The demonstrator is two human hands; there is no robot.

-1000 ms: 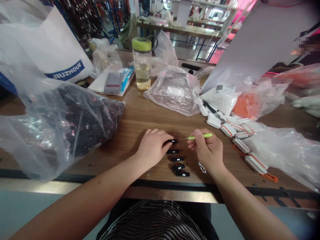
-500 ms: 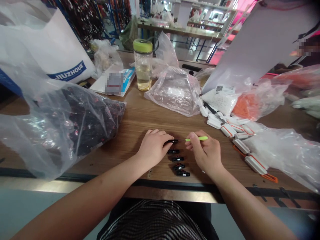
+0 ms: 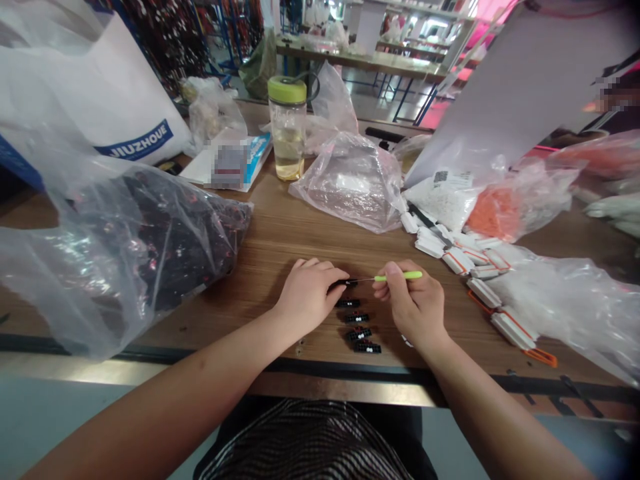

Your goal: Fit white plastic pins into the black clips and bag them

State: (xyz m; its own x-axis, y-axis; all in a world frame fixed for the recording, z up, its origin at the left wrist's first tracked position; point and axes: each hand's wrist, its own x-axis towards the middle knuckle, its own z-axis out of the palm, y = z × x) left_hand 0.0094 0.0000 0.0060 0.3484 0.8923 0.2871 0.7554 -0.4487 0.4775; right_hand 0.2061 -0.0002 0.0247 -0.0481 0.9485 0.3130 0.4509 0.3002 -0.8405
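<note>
While the left hand (image 3: 310,297) stayed curled on a black connector (image 3: 340,284), its fingertips gripping it just above the table (image 3: 270,260), the right hand (image 3: 413,300) had swung a green pick (image 3: 399,275) level again since the previous moment, with thumb and fingers pinching the handle and the thin needle (image 3: 363,279) now reaching the connector. Four more connectors (image 3: 357,327) lay in a column just below.
</note>
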